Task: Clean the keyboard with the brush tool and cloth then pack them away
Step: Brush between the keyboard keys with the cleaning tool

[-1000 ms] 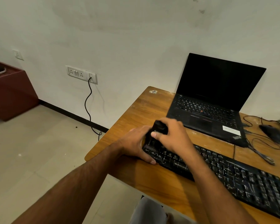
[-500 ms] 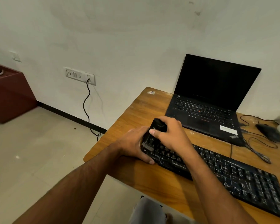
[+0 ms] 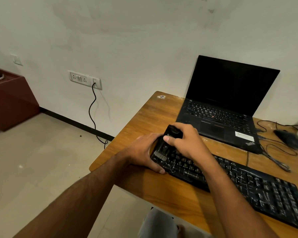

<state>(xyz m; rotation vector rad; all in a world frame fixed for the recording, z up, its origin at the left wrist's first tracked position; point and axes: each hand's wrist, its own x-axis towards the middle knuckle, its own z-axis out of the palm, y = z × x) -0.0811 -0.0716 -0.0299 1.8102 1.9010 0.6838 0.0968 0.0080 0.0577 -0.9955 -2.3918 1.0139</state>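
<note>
A long black keyboard (image 3: 258, 188) lies slantwise on the wooden desk (image 3: 162, 121). My right hand (image 3: 186, 143) grips a black brush tool (image 3: 172, 133), whose pale bristles (image 3: 159, 154) touch the keys at the keyboard's left end. Around that left end my left hand (image 3: 143, 152) is curled, thumb along the front edge. No cloth is in view.
An open black laptop (image 3: 222, 107) stands behind the keyboard by the wall. A black mouse (image 3: 287, 139) with loose cables (image 3: 275, 158) lies at the right. Left of the desk are the floor, a wall socket with a hanging cable (image 3: 93, 115) and a dark red box (image 3: 9, 98).
Both hands stay at the keyboard's left end with the brush. The camera view has shifted slightly; the brush barely moves.
</note>
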